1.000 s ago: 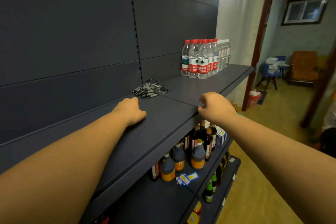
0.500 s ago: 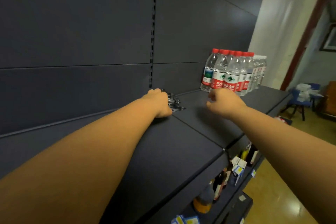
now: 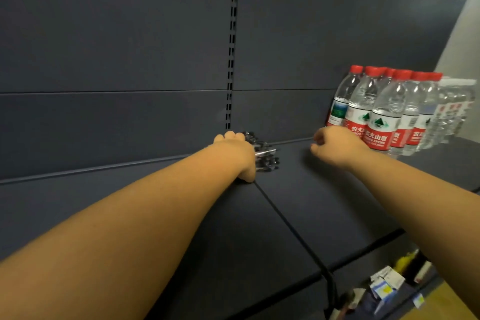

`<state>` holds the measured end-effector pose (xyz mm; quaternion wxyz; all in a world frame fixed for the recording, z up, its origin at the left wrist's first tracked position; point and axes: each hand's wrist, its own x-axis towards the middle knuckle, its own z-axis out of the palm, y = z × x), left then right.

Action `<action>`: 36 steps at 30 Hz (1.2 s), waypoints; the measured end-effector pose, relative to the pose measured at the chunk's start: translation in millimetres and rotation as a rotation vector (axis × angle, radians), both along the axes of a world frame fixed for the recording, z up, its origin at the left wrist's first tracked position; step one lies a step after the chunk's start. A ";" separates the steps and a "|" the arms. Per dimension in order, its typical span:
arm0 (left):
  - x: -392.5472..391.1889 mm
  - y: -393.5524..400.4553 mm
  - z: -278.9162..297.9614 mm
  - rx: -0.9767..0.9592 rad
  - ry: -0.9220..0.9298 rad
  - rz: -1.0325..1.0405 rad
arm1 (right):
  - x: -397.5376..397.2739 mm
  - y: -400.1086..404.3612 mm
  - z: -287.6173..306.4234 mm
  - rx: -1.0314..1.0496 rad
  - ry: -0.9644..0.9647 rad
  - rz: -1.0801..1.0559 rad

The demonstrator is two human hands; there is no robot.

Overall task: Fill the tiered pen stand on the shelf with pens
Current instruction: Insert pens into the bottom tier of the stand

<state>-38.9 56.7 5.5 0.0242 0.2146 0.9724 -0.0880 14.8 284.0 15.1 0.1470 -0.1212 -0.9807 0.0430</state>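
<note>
A heap of dark pens [image 3: 267,161] lies at the back of the dark shelf [image 3: 324,202], against the rear panel. My left hand [image 3: 233,156] is on the heap's left side. Its knuckles are up and its fingers curl down over the pens, hiding most of them. One silvery pen pokes out from under the hand to the right. A short way right of the pens, my right hand [image 3: 335,148] hovers just above the shelf. It has loosely curled fingers and holds nothing. No tiered pen stand is in view.
Several red-capped water bottles [image 3: 384,112] stand at the back right of the shelf, close behind my right hand. A seam between shelf boards runs forward from the pens. On the lower shelf at bottom right lie small boxes [image 3: 384,286].
The view has moved closer to the shelf. My left hand went from the shelf's front to the pen heap and now covers it. My right hand left the shelf edge and rose beside the pens.
</note>
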 end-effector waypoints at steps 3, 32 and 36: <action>-0.1 5.9 2.8 -0.045 -0.034 0.043 | -9.4 9.3 -3.0 -0.020 -0.010 0.070; 55.7 -24.2 -8.0 0.211 0.229 0.161 | -45.2 15.9 -17.7 -0.141 0.034 0.507; 56.9 -30.9 -13.3 0.244 0.247 0.208 | -45.0 11.0 -16.7 -0.130 0.044 0.526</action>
